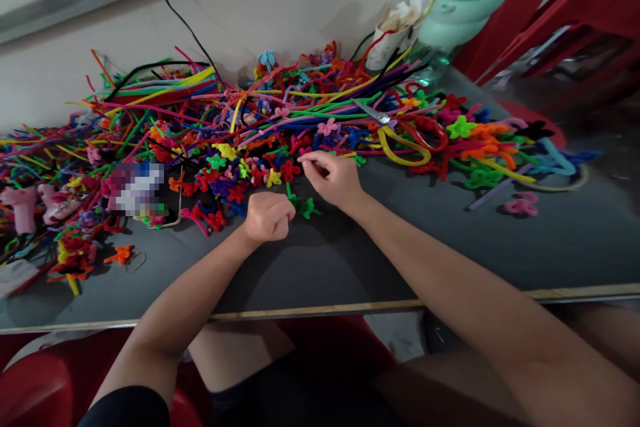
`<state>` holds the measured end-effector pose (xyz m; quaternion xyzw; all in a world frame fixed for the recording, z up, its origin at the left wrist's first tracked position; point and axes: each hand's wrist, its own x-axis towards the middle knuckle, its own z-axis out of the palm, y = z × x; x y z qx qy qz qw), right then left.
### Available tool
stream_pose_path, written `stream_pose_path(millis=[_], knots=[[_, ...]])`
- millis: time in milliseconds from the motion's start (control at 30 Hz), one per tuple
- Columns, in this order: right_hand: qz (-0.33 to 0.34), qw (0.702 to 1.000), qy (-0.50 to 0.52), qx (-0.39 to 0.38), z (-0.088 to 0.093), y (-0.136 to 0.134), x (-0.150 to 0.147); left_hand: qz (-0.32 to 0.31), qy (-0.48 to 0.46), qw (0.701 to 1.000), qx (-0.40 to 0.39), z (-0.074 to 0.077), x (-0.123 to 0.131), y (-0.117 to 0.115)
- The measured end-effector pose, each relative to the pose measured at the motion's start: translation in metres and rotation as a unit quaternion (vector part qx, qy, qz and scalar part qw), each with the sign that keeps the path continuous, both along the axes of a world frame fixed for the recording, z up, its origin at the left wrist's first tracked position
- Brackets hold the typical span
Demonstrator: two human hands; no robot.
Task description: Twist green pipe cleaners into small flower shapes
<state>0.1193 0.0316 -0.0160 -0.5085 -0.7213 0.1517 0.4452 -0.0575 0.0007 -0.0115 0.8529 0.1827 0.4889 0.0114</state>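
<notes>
My left hand (270,217) is curled into a fist above the front of the table. A short green pipe cleaner stem (289,191) shows at its upper edge; whether the fist grips it, I cannot tell. My right hand (334,179) is pinched, thumb to forefinger, beside a red pipe cleaner flower (289,171). Anything between those fingertips is too small to make out. Between the hands lies a dark green pipe cleaner flower (306,207). Behind them spreads a heap of loose pipe cleaners (310,109) and small finished flowers, among them a yellow one (225,151).
Scissors (407,147) with red and yellow handles lie on the heap's right side. A teal-topped clear bottle (447,17) and a paper cup (385,47) stand at the back. Pink flower (521,204), orange flower (119,254) and rubber band (135,262) lie apart on the dark table (575,247).
</notes>
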Motion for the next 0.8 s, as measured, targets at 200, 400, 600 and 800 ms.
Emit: stream_pose_path(millis=[200, 400, 600, 800], knots=[[0.023, 0.980, -0.198, 0.013, 0.001, 0.003, -0.003, 0.029, 0.036, 0.999, 0.026, -0.001, 0.002, 0.004], [-0.014, 0.980, -0.198, 0.006, 0.002, 0.004, -0.002, 0.029, 0.040, 0.998, 0.026, -0.002, 0.003, 0.003], [-0.029, 0.999, -0.034, -0.022, -0.008, 0.010, -0.002, 0.023, 0.005, 1.000, -0.014, -0.002, 0.004, 0.004], [0.006, 0.986, 0.149, -0.071, -0.010, 0.010, -0.003, 0.018, -0.001, 0.999, -0.033, -0.004, 0.003, 0.005]])
